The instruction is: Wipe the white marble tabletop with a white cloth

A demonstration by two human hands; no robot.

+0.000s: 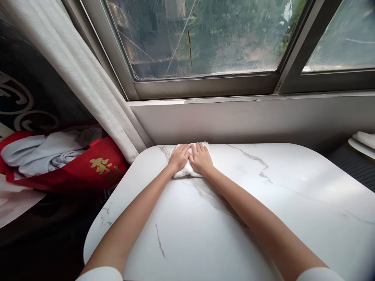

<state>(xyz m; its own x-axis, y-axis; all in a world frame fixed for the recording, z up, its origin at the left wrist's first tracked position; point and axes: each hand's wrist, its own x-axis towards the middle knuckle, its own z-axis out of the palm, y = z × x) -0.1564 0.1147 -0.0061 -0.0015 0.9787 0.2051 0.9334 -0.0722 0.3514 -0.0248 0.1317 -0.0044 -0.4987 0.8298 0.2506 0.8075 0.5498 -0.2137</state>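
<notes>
A folded white cloth (187, 170) lies on the white marble table (263, 203) near its far edge, below the window. My left hand (178, 157) and my right hand (200, 158) rest side by side on top of the cloth. The fingers of both lie flat and stretched out, pointing toward the wall. Both hands press on the cloth and cover most of it.
A window (202, 39) with a grey sill spans the wall behind the table. A white curtain (79, 74) hangs at the left. A red bag (88, 168) with grey clothing lies left of the table. White folded items (365, 142) sit at the far right.
</notes>
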